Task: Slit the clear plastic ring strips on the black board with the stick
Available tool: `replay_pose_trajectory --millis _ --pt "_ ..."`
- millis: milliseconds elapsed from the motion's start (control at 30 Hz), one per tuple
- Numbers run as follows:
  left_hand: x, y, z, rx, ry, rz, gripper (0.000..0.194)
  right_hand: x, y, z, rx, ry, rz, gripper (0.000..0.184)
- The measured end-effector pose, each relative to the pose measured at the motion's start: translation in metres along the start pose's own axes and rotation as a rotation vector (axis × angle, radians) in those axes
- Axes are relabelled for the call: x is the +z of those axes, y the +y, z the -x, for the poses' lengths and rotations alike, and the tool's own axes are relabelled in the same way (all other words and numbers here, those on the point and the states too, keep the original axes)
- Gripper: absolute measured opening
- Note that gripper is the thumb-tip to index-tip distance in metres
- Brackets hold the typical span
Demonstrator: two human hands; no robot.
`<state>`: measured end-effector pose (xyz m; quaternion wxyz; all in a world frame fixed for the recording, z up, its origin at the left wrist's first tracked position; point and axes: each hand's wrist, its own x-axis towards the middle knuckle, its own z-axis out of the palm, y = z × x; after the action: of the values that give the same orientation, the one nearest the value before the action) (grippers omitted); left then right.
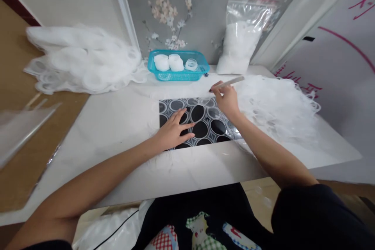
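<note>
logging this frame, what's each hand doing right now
Left hand: open, spread on the black circle-patterned sheet.
Right hand: closed around a slim pale tool.

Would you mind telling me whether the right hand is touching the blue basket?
Apart. The head view shows the right hand below and to the right of the blue basket, with a strip of white tabletop visible between them.

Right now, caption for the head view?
Head view: left hand spread on patterned sheet, right hand holding slim tool, blue basket beyond.
</note>
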<state>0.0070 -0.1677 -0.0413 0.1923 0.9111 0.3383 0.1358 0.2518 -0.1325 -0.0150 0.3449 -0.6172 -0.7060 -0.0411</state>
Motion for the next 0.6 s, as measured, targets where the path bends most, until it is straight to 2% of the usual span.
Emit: replay_pose_trajectory --millis 100,200,300,400,500,600 --pt "-0.003 0.0 0.002 -0.007 -0.018 0.001 0.044 -0.018 0.013 -0.02 0.079 0.17 -0.137 0.027" --pt "-0.002 -0.004 0.003 0.026 0.005 -0.005 0.045 -0.035 0.023 -0.009 0.085 0.246 -0.2 0.028" --pt "-0.002 -0.006 0.003 0.102 0.069 -0.028 0.041 -0.042 0.037 0.015 0.102 0.181 -0.2 0.03" --pt "-0.006 -0.003 -0.002 0.175 0.125 -0.061 0.031 -0.037 0.048 0.038 0.086 0.071 -0.204 0.031" --pt "-0.011 0.006 -0.012 0.198 0.156 -0.083 0.022 -0.027 0.046 0.054 0.061 -0.041 -0.272 0.027" --pt "-0.012 0.015 -0.023 0.234 0.18 -0.182 0.023 -0.018 0.034 0.063 0.08 -0.125 -0.382 0.024"
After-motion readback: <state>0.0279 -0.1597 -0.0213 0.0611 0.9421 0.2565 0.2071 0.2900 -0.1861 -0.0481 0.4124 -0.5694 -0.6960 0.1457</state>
